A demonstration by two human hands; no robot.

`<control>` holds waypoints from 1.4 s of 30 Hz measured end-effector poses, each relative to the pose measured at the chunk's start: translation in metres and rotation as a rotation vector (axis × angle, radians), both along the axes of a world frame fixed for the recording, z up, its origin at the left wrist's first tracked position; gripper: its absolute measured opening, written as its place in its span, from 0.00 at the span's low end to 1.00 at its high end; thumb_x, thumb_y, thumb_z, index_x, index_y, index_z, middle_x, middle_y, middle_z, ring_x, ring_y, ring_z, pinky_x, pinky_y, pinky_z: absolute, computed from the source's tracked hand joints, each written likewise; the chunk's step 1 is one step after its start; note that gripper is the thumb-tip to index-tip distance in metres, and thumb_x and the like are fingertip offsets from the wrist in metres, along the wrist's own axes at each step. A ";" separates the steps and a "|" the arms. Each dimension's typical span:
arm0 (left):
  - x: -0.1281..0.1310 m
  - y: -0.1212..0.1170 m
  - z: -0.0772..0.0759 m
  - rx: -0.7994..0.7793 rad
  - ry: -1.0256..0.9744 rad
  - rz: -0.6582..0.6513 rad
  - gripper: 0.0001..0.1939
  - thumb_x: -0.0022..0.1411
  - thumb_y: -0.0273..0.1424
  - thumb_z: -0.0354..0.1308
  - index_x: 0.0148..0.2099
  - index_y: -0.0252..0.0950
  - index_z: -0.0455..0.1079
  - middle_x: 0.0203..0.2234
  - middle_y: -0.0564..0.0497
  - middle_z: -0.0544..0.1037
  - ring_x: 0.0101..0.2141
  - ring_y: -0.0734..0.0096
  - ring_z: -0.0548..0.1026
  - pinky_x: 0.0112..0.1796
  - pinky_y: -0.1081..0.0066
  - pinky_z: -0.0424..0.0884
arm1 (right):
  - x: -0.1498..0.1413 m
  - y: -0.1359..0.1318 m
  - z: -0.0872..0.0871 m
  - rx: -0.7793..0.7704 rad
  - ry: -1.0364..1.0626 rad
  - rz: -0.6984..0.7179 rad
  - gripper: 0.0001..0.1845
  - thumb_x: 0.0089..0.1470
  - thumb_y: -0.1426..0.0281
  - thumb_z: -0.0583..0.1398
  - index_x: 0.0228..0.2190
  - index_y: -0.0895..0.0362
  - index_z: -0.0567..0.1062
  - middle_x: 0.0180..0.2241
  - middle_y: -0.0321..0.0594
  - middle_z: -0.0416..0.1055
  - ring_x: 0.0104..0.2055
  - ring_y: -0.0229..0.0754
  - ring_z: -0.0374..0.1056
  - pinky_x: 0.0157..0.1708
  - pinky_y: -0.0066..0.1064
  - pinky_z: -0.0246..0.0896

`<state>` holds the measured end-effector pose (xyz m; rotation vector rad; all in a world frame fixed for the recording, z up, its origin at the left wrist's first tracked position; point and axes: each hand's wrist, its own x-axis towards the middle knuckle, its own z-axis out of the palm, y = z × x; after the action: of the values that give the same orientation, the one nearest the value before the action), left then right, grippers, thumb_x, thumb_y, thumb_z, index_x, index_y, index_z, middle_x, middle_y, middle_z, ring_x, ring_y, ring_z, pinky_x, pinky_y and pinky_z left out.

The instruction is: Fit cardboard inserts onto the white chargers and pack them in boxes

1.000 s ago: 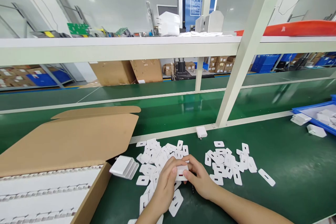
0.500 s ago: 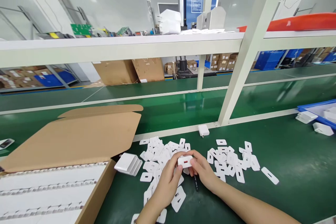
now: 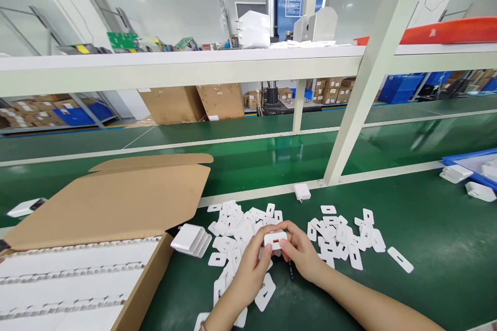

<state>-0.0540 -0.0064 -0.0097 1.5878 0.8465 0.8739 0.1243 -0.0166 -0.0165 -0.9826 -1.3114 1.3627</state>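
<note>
A white USB charger (image 3: 275,240) with a red port facing me is held between my two hands. My left hand (image 3: 253,264) grips its left side, the thumb at the lower edge. My right hand (image 3: 305,256) pinches the right side, with its fingers curled behind. Beneath the right hand a thin black tool (image 3: 291,271) shows in part; whether the hand holds it I cannot tell. Loose white slotted plates (image 3: 265,292) lie around and under the left hand. Another scatter of such plates (image 3: 344,240) spreads to the right.
An open cardboard box (image 3: 151,282) with white dividers stands at left, beside several stacked white chargers (image 3: 190,240). A single charger (image 3: 302,192) sits by the rail. A slanted post (image 3: 349,119) rises at right, near a blue tray (image 3: 466,156). Another white device (image 3: 25,208) lies far left.
At far left the white device with a dark end has come further into view, moving right. My right thumb has shifted slightly on the charger. The view has moved a little.
</note>
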 end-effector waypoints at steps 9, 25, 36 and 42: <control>0.000 0.000 0.000 0.029 -0.091 0.016 0.22 0.76 0.48 0.50 0.61 0.43 0.73 0.61 0.43 0.75 0.62 0.53 0.72 0.65 0.52 0.66 | 0.004 -0.004 -0.004 0.075 -0.103 0.006 0.29 0.62 0.42 0.60 0.48 0.54 0.68 0.25 0.28 0.62 0.26 0.36 0.56 0.29 0.30 0.52; -0.001 0.004 -0.004 0.235 0.020 0.082 0.21 0.77 0.45 0.48 0.52 0.42 0.78 0.43 0.44 0.79 0.47 0.57 0.75 0.52 0.57 0.70 | 0.002 -0.005 0.004 0.093 -0.184 0.062 0.25 0.66 0.43 0.56 0.46 0.52 0.67 0.27 0.30 0.66 0.31 0.40 0.64 0.35 0.33 0.57; -0.001 -0.003 0.003 0.128 -0.025 0.047 0.25 0.79 0.47 0.40 0.60 0.43 0.73 0.56 0.43 0.75 0.58 0.55 0.72 0.62 0.54 0.66 | 0.000 -0.009 -0.002 0.241 -0.264 -0.058 0.24 0.68 0.47 0.55 0.53 0.52 0.66 0.29 0.32 0.64 0.31 0.41 0.60 0.33 0.34 0.54; 0.002 0.005 -0.006 0.007 -0.050 0.124 0.24 0.77 0.48 0.48 0.68 0.46 0.62 0.60 0.44 0.71 0.62 0.56 0.70 0.63 0.55 0.67 | -0.003 -0.006 -0.011 0.394 -0.427 -0.120 0.34 0.59 0.66 0.65 0.62 0.50 0.57 0.36 0.34 0.67 0.34 0.41 0.64 0.36 0.34 0.64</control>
<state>-0.0518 -0.0017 -0.0161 1.5260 0.9149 1.0023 0.1210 -0.0231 -0.0273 -1.0862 -1.7260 0.7799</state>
